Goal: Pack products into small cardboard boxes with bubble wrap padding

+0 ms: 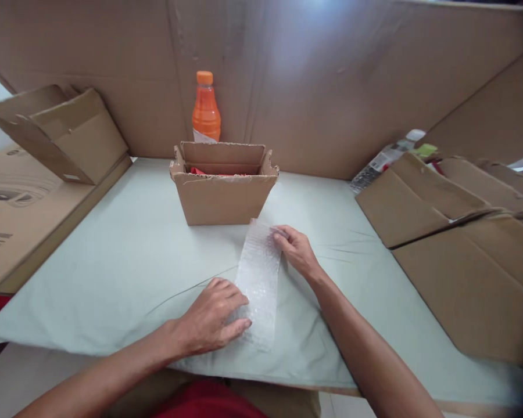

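A strip of clear bubble wrap [260, 273] lies lengthwise on the cloth-covered table, its far end near the front of an open cardboard box [226, 200]. My right hand [297, 249] pinches the upper right edge of the strip, thumb on top and the other fingers partly hidden. On the lower left side of the strip rests my left hand [218, 318], its thumb and index finger apart and their tips touching the plastic. Something red [218, 172] shows inside the box, mostly hidden by the front wall.
Behind the box stands an orange bottle [206, 113] against a cardboard wall [309, 87]. At right, several cardboard boxes [466, 284] line the pale green cloth [113, 249], with a clear plastic bottle [386, 158] leaning behind them. An open carton [87, 139] sits on a large flat box [30, 215] at left.
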Motion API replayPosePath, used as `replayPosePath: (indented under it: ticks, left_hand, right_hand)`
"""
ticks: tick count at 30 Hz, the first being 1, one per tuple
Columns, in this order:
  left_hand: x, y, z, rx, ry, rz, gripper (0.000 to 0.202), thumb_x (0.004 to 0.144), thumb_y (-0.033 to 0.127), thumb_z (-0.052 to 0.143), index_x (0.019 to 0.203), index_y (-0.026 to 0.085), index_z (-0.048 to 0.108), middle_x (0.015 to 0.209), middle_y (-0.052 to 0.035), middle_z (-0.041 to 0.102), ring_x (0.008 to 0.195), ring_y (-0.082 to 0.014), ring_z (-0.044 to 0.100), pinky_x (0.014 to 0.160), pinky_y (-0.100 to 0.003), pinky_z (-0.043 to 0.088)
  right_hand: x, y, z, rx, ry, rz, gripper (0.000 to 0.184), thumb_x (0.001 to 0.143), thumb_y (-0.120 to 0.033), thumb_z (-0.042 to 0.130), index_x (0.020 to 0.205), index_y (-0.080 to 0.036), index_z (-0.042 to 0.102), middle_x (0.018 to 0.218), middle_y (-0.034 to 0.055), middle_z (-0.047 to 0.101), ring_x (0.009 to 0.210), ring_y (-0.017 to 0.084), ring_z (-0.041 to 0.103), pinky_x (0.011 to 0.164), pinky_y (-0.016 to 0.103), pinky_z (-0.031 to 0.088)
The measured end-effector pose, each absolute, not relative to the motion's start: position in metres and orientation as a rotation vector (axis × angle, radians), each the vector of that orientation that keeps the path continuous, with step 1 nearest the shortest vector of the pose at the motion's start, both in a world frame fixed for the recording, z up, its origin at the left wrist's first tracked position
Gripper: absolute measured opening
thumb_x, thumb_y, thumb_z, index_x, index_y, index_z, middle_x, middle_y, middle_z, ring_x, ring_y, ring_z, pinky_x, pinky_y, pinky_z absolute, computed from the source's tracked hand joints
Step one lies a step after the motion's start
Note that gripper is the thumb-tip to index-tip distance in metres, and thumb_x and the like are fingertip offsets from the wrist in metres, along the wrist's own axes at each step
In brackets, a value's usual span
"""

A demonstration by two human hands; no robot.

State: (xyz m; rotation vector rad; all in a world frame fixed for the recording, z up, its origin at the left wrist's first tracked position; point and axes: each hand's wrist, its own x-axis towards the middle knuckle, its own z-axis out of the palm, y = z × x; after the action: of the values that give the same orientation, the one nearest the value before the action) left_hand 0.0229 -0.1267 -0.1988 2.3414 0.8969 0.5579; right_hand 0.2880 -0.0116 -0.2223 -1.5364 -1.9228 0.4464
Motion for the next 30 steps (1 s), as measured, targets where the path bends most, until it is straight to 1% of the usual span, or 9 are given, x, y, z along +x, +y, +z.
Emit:
replayPosePath:
  ticks: [3, 6, 11, 13, 15, 18, 24, 28, 30]
  left_hand:
    - [0.0, -0.124, -0.194, 2.194, 0.933, 0.664, 0.017, 0.094, 0.028, 0.056, 0.104, 0.021, 0.068, 0.092, -0.0044, 0.074, 0.086, -0.0202, 0.067, 0.084, -0.038, 0.052]
    - [-0.024, -0.102, -0.194, 2.035, 1.185, 0.895, 0.019, 0.092, 0.027, 0.057, 0.106, 0.021, 0.068, 0.105, -0.008, 0.073, 0.096, -0.0218, 0.068, 0.082, -0.037, 0.055]
    - [-0.047, -0.035, -0.199, 1.567, 1.678, 1.235, 0.065, 0.08, 0.028, 0.064, 0.141, 0.017, 0.047, 0.14, -0.019, 0.054, 0.097, -0.0209, 0.066, 0.069, -0.032, 0.054]
    - [-0.045, -0.012, -0.202, 1.441, 1.682, 1.257, 0.076, 0.077, 0.028, 0.065, 0.147, 0.016, 0.039, 0.142, -0.0201, 0.052, 0.09, -0.0181, 0.066, 0.066, -0.03, 0.053]
    - [-0.039, 0.005, -0.206, 1.398, 1.636, 1.258, 0.075, 0.076, 0.028, 0.065, 0.146, 0.017, 0.04, 0.132, -0.0164, 0.058, 0.08, -0.0153, 0.064, 0.064, -0.03, 0.053]
    - [-0.026, 0.025, -0.21, 1.411, 1.565, 1.318, 0.071, 0.074, 0.025, 0.066, 0.141, 0.016, 0.043, 0.119, -0.0114, 0.061, 0.074, -0.0134, 0.062, 0.069, -0.031, 0.054]
    - [-0.01, 0.062, -0.213, 1.441, 1.446, 1.295, 0.077, 0.07, 0.018, 0.067, 0.142, 0.019, 0.04, 0.129, -0.0127, 0.058, 0.081, -0.0159, 0.067, 0.078, -0.033, 0.055]
    - [-0.012, 0.046, -0.214, 1.521, 1.558, 1.266, 0.082, 0.073, 0.017, 0.064, 0.149, 0.016, 0.033, 0.143, -0.0203, 0.049, 0.099, -0.0228, 0.067, 0.086, -0.039, 0.056]
    - [-0.013, 0.014, -0.216, 1.725, 1.583, 1.197, 0.077, 0.077, 0.018, 0.062, 0.149, 0.016, 0.036, 0.144, -0.0201, 0.049, 0.111, -0.0268, 0.064, 0.091, -0.044, 0.055]
  right_hand:
    - [0.286, -0.002, -0.224, -1.576, -1.817, 0.4, 0.039, 0.088, -0.033, 0.054, 0.121, -0.018, 0.065, 0.109, 0.0107, 0.075, 0.088, 0.024, 0.07, 0.08, 0.04, 0.056]
    - [0.285, 0.003, -0.223, -1.569, -1.723, 0.284, 0.042, 0.084, -0.034, 0.058, 0.122, -0.017, 0.064, 0.121, 0.0151, 0.07, 0.097, 0.027, 0.068, 0.088, 0.049, 0.054]
    - [0.268, 0.011, -0.217, -1.478, -1.766, 0.462, 0.049, 0.082, -0.037, 0.061, 0.127, -0.018, 0.061, 0.122, 0.0147, 0.07, 0.102, 0.028, 0.068, 0.082, 0.045, 0.055]
    - [0.259, 0.018, -0.216, -1.448, -1.797, 0.585, 0.054, 0.081, -0.037, 0.061, 0.132, -0.018, 0.058, 0.121, 0.0143, 0.071, 0.102, 0.027, 0.068, 0.081, 0.043, 0.056]
    - [0.252, 0.026, -0.216, -1.417, -1.803, 0.646, 0.054, 0.082, -0.036, 0.059, 0.133, -0.018, 0.057, 0.118, 0.0127, 0.072, 0.101, 0.026, 0.069, 0.082, 0.042, 0.055]
    - [0.249, 0.039, -0.218, -1.42, -1.753, 0.638, 0.051, 0.083, -0.034, 0.056, 0.132, -0.017, 0.058, 0.116, 0.0116, 0.073, 0.099, 0.025, 0.069, 0.084, 0.043, 0.055]
    - [0.259, 0.056, -0.222, -1.478, -1.674, 0.609, 0.056, 0.081, -0.029, 0.055, 0.135, -0.014, 0.058, 0.116, 0.0135, 0.074, 0.102, 0.027, 0.069, 0.087, 0.045, 0.055]
    - [0.274, 0.036, -0.224, -1.512, -1.703, 0.493, 0.053, 0.082, -0.031, 0.057, 0.133, -0.016, 0.06, 0.128, 0.0158, 0.07, 0.113, 0.03, 0.067, 0.091, 0.05, 0.055]
    - [0.283, 0.016, -0.225, -1.498, -1.77, 0.398, 0.046, 0.085, -0.031, 0.056, 0.13, -0.019, 0.063, 0.13, 0.0142, 0.069, 0.117, 0.03, 0.065, 0.097, 0.053, 0.053]
